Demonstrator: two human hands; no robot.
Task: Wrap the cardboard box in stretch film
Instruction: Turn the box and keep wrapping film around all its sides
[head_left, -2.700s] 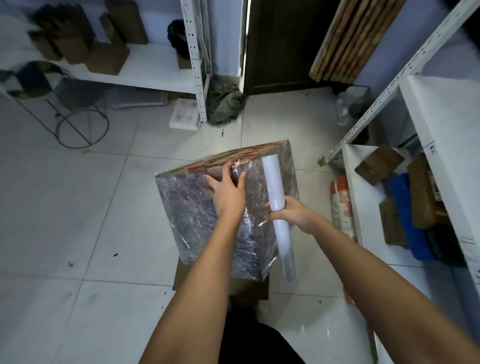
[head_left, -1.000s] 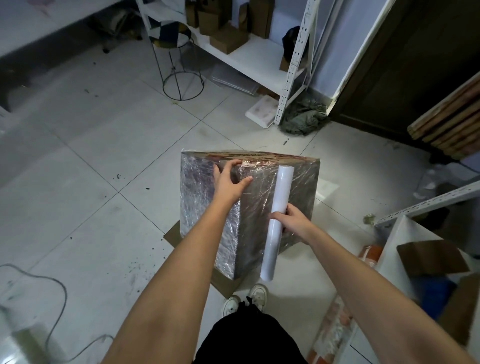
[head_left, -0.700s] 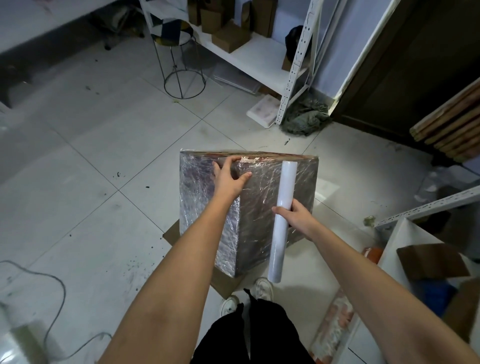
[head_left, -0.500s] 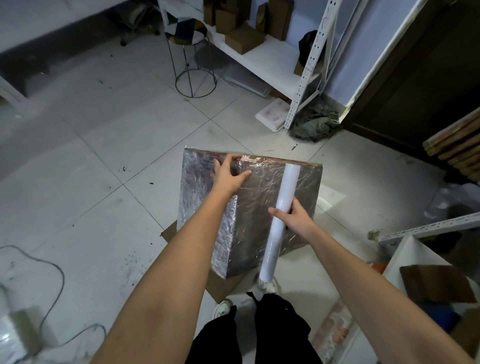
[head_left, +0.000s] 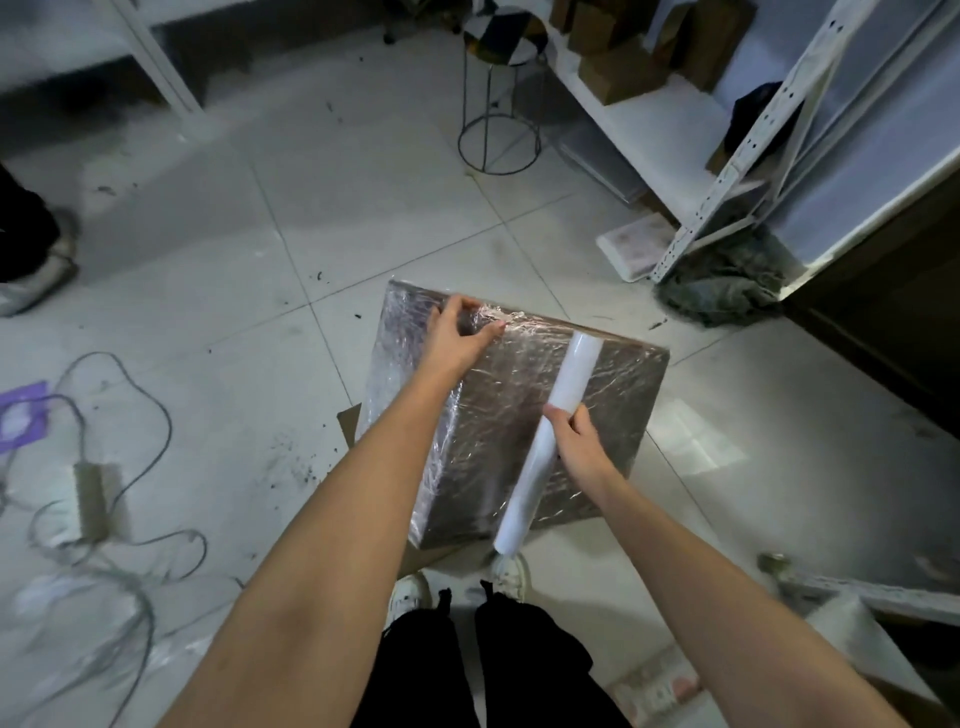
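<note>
Box: cardboard box (head_left: 524, 415) on floor, film-covered
Left hand (head_left: 457, 338): fingers curled over box's top edge
Right hand (head_left: 579, 441): fingers closed around film roll (head_left: 550, 441)

Cardboard box (head_left: 545, 415): brown board under clear stretch film, glossy, crinkled, w/ bright glints. Film roll (head_left: 550, 447): smooth matt white. Floor (head_left: 260, 249): pale glazed tiles, semi-gloss, scuffed w/ dark specks. Shelf upright (head_left: 748, 140): white-painted perforated metal. Rag (head_left: 722, 291): grey-green cloth, rumpled, matt.
</note>
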